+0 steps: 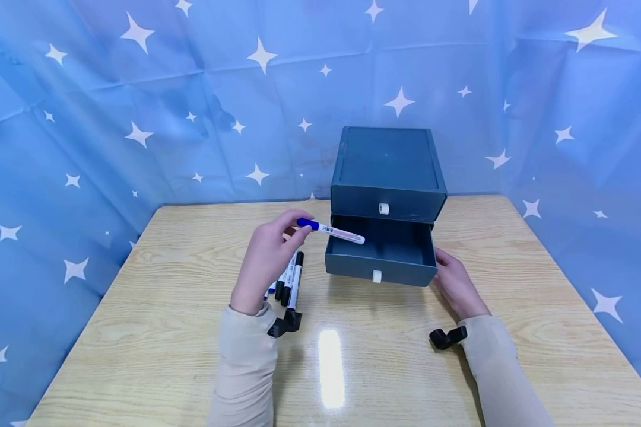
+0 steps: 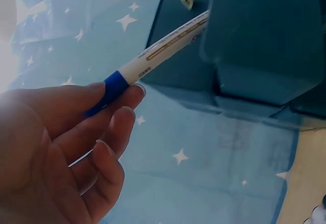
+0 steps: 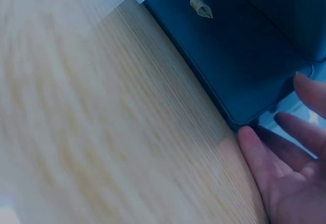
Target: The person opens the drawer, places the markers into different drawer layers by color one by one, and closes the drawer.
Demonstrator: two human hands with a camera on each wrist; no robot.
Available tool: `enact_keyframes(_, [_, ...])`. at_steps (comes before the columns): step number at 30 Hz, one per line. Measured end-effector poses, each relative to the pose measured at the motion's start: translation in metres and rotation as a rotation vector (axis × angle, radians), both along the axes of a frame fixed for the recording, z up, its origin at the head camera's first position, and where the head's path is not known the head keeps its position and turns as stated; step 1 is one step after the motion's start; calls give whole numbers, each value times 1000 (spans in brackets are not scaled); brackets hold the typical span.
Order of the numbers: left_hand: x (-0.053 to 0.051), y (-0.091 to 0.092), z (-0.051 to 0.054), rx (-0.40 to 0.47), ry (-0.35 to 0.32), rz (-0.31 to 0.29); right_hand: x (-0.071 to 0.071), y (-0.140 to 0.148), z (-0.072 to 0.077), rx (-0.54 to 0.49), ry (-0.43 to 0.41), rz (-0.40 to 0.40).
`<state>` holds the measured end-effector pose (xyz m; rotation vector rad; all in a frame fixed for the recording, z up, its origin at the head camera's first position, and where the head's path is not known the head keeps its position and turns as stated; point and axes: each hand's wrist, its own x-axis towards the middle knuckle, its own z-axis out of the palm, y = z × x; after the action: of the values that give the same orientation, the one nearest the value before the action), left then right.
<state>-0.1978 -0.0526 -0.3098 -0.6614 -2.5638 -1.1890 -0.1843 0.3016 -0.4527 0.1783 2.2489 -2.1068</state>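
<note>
My left hand [image 1: 267, 255] pinches a whiteboard marker [image 1: 347, 235] by its blue cap between thumb and fingers. The marker's white end reaches over the pulled-out lower drawer [image 1: 349, 267] of a dark blue two-drawer box [image 1: 387, 157]. From the left wrist view, the marker [image 2: 163, 51] slants up, its far end hidden behind the drawer wall. At the drawer's right front corner, my right hand [image 1: 458, 289] rests its fingertips against the side. In the right wrist view those fingers [image 3: 254, 150] are loosely extended, not wrapped round the drawer.
Several black-capped and blue-capped markers [image 1: 295, 281] lie on the wooden table [image 1: 155, 332] beside my left wrist, partly hidden by it. The upper drawer [image 1: 358, 201] is closed and has a white knob [image 1: 384, 209]. A blue star-patterned cloth [image 1: 219, 118] hangs behind the table.
</note>
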Motion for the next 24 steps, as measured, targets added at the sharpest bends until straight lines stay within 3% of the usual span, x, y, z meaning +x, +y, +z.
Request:
enact_keyframes(7, [-1, 19, -8, -127, -30, -26, -1, 1, -2, -2, -14, -20])
enact_keyframes(14, [-2, 30, -13, -121, -94, -40, -1, 2, -2, -5, -3, -7])
enact_keyframes(24, [-4, 35, -19, -173, -82, -34, -1, 1, -2, -1, -11, -21])
